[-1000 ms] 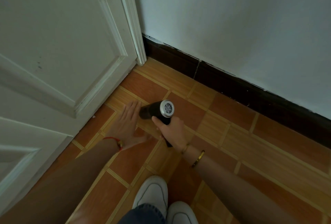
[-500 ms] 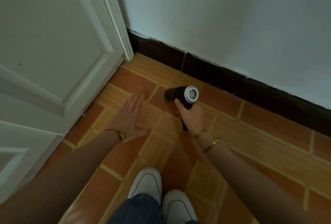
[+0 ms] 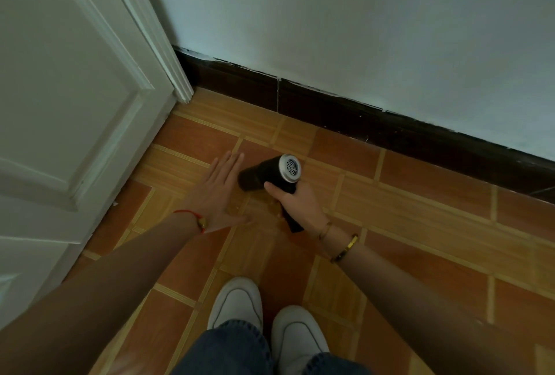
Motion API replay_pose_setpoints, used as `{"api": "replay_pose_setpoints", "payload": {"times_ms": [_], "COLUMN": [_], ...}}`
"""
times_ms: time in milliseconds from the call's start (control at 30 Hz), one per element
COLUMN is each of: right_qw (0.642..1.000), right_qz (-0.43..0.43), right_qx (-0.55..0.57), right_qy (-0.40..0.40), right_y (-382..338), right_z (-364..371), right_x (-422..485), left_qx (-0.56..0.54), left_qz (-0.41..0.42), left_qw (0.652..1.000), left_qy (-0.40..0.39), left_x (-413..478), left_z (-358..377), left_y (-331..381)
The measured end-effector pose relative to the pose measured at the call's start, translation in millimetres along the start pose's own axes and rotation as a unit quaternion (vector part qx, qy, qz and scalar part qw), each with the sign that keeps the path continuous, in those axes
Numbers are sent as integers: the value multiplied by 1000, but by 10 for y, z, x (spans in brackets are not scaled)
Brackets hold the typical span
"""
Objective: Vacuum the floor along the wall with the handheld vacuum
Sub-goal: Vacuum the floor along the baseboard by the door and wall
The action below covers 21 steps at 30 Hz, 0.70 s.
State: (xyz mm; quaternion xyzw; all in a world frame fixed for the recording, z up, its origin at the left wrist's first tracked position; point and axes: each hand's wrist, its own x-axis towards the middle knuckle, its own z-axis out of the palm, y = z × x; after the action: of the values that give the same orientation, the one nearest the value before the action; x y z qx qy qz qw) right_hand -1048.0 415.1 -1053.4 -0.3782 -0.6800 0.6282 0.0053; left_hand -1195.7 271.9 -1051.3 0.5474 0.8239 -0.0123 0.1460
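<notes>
Handheld vacuum [image 3: 270,172] aimed at tiled floor [image 3: 420,224] near wall [image 3: 360,29].
Right hand [image 3: 300,202] fingers grip its handle; left hand [image 3: 216,194], at 9 o'clock, flat, fingers spread open.

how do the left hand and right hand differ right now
The left hand is open, fingers straight and together, holding nothing; the right hand is closed around the handle of the handheld vacuum. The left hand lies palm down, low over the floor; whether it touches is unclear. The left wrist has a red string bracelet, the right a gold bangle. Both reach forward, flanking the vacuum.
</notes>
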Motion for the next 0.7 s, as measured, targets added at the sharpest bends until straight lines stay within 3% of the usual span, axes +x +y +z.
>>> {"api": "replay_pose_setpoints", "payload": {"times_ms": [200, 333, 700], "right_qw": [982, 965, 994], "right_qz": [-50, -49, -22], "right_qx": [-14, -30, -16], "right_qy": [181, 257, 109], "right_y": [86, 186, 202], "right_z": [-409, -642, -472], "right_x": [9, 33, -186], "left_qx": [19, 32, 22], "left_qz": [25, 45, 54], "left_qw": [999, 998, 998], "left_qy": [-7, -1, 5], "left_x": [162, 267, 472], "left_z": [-30, -47, -95], "left_y": [149, 277, 441]}}
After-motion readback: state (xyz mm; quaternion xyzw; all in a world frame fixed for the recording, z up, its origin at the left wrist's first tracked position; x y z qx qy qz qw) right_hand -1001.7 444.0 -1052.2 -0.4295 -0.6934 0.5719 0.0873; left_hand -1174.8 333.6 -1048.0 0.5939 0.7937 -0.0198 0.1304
